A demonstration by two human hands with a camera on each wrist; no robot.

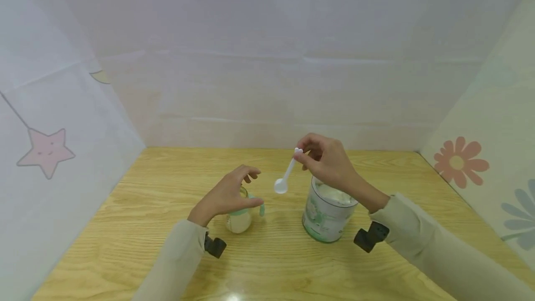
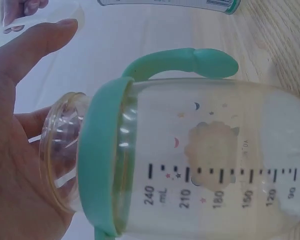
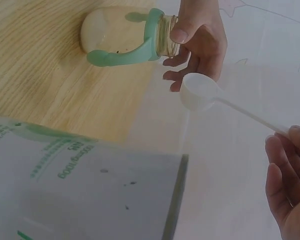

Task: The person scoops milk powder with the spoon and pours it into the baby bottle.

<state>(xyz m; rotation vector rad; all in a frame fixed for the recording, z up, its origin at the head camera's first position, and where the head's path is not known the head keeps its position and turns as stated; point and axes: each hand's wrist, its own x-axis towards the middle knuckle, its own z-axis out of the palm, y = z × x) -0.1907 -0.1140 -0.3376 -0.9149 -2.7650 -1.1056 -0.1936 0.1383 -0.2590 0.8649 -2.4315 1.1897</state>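
My right hand (image 1: 328, 159) pinches the handle end of a white measuring scoop (image 1: 281, 186), whose bowl hangs low between the two hands. Whether the bowl holds powder, I cannot tell. A clear baby bottle (image 2: 200, 155) with a mint-green collar and side handles stands uncapped on the table, whitish contents in its lower part. Beside its open neck is my left hand (image 1: 227, 194), thumb and fingers spread apart and curved loosely, gripping nothing. Below my right hand and forearm stands an open tin (image 1: 326, 217) of pale powder, partly covered by them.
The wooden table (image 1: 167, 254) meets a pale cloth backdrop (image 1: 267, 92) at its far edge. Cloth sides rise at left and right, with a pink star (image 1: 47, 152) and an orange flower (image 1: 457, 162) printed on them.
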